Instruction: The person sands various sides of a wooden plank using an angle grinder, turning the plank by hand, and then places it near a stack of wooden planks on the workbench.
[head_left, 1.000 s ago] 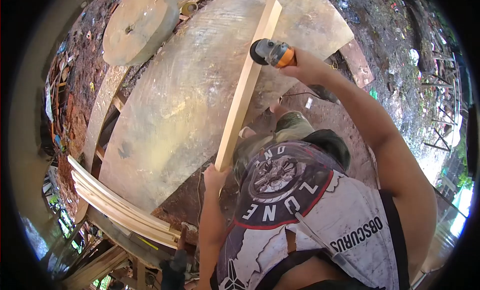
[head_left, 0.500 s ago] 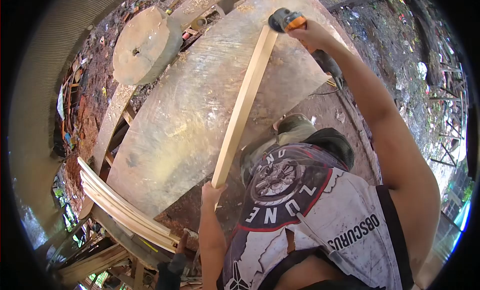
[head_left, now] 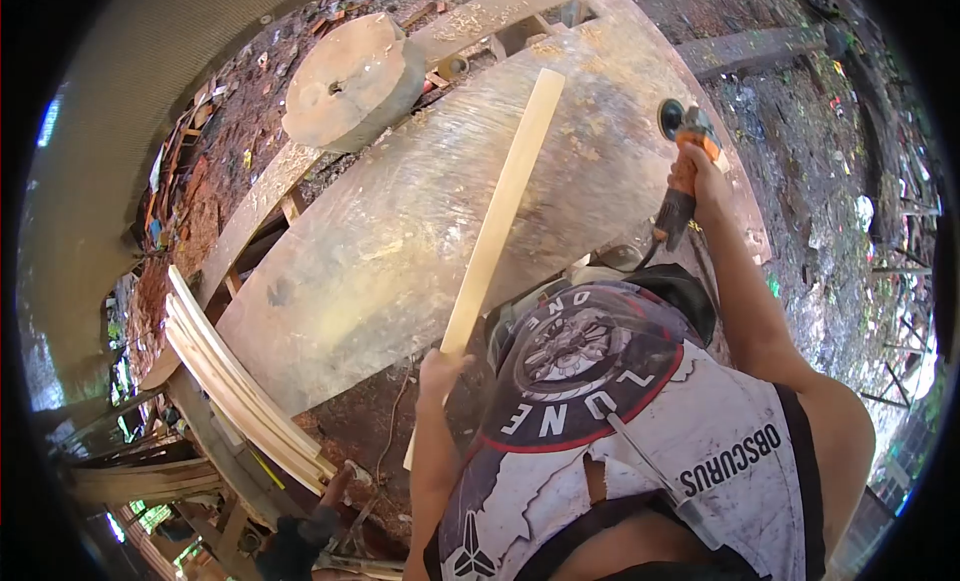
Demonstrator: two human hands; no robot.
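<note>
A long pale wooden strip [head_left: 505, 206] slants over the worn tabletop [head_left: 345, 281]. My left hand [head_left: 441, 375] is wrapped round its near end, with a short piece of the strip showing below the fist. Off to the right of the strip, my right hand [head_left: 706, 181] grips an orange and black angle grinder [head_left: 683, 171] by its body. The grinder's round disc [head_left: 671, 119] is at the upper end, apart from the strip. A dark cord runs from the tool's lower end.
A round wood slab [head_left: 352, 81] lies at the upper left. Several pale curved strips [head_left: 240, 391] are stacked at the table's lower left edge. Another person's hand and dark sleeve [head_left: 310, 531] show near them. Debris covers the ground around.
The grinder was on the strip, moved up to its far end, and is now away to the right. The strip has turned in my left hand. The view has shifted too.
</note>
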